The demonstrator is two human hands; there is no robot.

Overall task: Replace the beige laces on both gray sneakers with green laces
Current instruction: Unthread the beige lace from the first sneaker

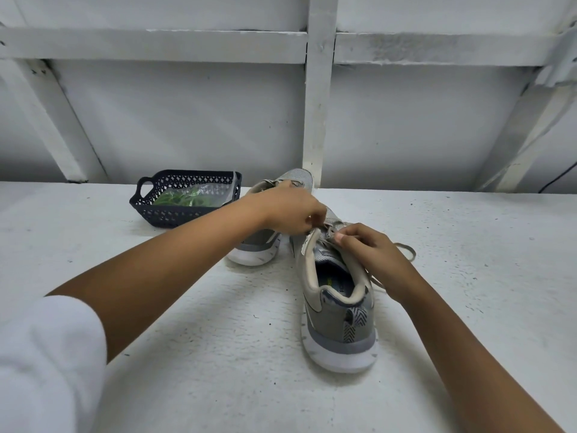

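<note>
Beige and limp, the lace (407, 250) on the nearer sneaker (338, 320) standing on the bench (199, 323) looks light and floppy, best pulled close to the top eyelets, where the left hand (288, 210) and right hand (371, 250) each pinch it.

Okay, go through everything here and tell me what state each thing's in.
near sneaker: upright, heel toward camera
beige lace: loosened, threaded in near sneaker, end trailing on table
left hand: pinches beige lace
right hand: pinches beige lace
far sneaker: upright, partly hidden behind left hand
basket: upright on table
green laces: bagged, in basket
</note>
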